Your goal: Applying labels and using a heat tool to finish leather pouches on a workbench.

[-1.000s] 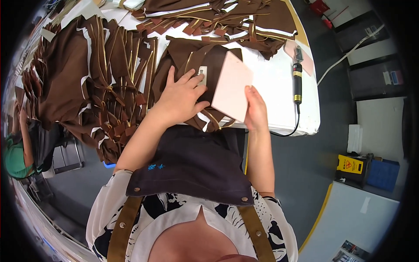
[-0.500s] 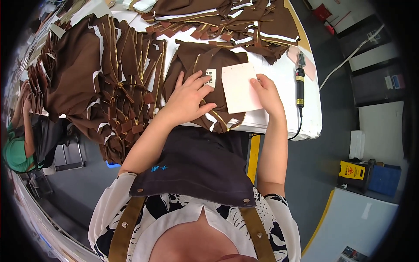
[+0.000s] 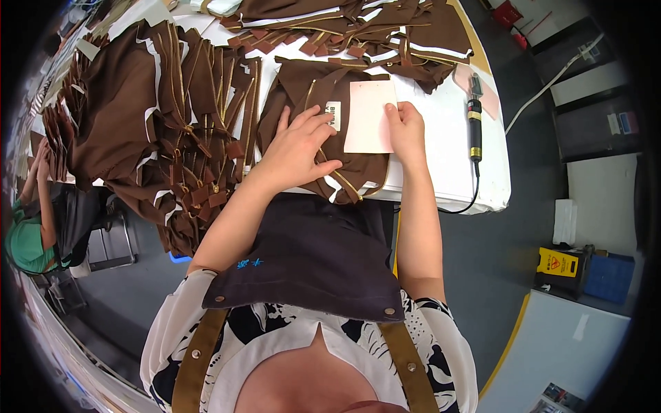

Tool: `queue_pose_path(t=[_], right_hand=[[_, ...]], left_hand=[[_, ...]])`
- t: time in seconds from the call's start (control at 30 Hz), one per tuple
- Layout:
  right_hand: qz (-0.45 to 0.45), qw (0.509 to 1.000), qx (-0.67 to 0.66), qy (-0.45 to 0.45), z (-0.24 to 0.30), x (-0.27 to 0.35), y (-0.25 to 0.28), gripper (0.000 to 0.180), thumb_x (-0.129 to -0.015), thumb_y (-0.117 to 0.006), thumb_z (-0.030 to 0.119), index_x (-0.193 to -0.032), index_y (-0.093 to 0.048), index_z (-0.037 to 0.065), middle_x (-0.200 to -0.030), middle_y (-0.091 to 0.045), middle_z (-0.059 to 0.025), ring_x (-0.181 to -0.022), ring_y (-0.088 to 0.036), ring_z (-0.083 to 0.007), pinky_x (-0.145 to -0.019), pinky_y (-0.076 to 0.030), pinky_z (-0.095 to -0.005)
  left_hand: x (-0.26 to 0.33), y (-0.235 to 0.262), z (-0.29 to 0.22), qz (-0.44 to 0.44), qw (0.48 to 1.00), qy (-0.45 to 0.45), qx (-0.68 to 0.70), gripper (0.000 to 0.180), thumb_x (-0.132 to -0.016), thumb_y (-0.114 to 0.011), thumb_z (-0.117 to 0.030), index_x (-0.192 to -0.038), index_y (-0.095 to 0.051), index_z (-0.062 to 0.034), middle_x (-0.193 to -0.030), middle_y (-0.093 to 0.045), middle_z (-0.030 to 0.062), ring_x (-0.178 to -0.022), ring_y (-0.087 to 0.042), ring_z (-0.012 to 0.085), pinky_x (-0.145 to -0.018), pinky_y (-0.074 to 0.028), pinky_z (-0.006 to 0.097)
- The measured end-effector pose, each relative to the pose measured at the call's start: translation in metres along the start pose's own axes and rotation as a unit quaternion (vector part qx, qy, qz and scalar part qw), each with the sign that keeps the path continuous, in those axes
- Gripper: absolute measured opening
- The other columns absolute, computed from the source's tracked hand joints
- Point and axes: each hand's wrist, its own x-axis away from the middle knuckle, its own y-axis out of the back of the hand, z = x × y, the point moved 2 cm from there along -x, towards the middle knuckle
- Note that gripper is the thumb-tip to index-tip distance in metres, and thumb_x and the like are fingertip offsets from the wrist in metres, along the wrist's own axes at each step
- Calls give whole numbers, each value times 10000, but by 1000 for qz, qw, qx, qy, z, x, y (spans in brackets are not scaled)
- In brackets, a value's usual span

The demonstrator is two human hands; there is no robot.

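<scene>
A brown fabric piece with gold zippers (image 3: 358, 165) lies on the white table in front of me. My left hand (image 3: 297, 148) rests flat on it with the fingers spread, holding nothing. Just beyond those fingertips shows a small white label (image 3: 333, 113) with dark print, partly covered by a finger. My right hand (image 3: 406, 131) pinches the right edge of a pale pink card (image 3: 368, 120), thumb on top. The card lies over the right part of the fabric, close beside the label; its underside is hidden.
Brown zippered pieces are heaped on the left (image 3: 124, 103) and along the far side (image 3: 303, 14). A black corded hand tool (image 3: 474, 127) lies right of the card, near a pink sheet (image 3: 486, 96). At far left sits a person in a green top (image 3: 31, 237).
My right hand has brought the card left and slightly away from me, turning it straighter and nearer the label. My left hand has stayed nearly still on the fabric.
</scene>
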Motion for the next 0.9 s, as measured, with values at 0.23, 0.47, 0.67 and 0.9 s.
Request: queue_pose_path(t=[0.23,0.47,0.67,0.9], right_hand=[[5,1000,-7,7,0,-2,7,312,-983,-614,261,-1002,-647,-49,-831,-716,-164,-725,-664,-248,-713,-515,-363],[-1,999,-18,29,7,2,-1,346,-976,-618,305,-1012,-651,-37,-809,-711,-164,-728,-665,-282,-719,-515,-383],[74,986,140,43,28,13,-1,422,-990,-557,394,-948,-642,-18,-810,-702,-208,-781,-682,-369,-727,-522,-442],[-83,956,278,36,37,29,-15,398,-1012,-495,389,-904,-641,35,-787,-708,-206,-772,-688,-428,-702,-534,-519]], left_hand=[[2,-2,1,3,1000,-1,3,560,-788,-794,-417,-1200,-638,-72,-1440,-533,120,-1443,-377,330,-1189,-196,652],[-2,-4,3,-17,1000,-20,-4,582,-777,-792,-427,-1214,-606,-92,-1443,-540,98,-1438,-391,333,-1191,-202,631],[2,-5,8,-36,999,-15,-15,594,-776,-793,-444,-1211,-612,-81,-1417,-557,98,-1421,-414,326,-1185,-216,633],[-4,-8,3,-49,999,-14,-19,607,-767,-803,-436,-1217,-615,-74,-1399,-567,99,-1404,-429,327,-1174,-239,643]])
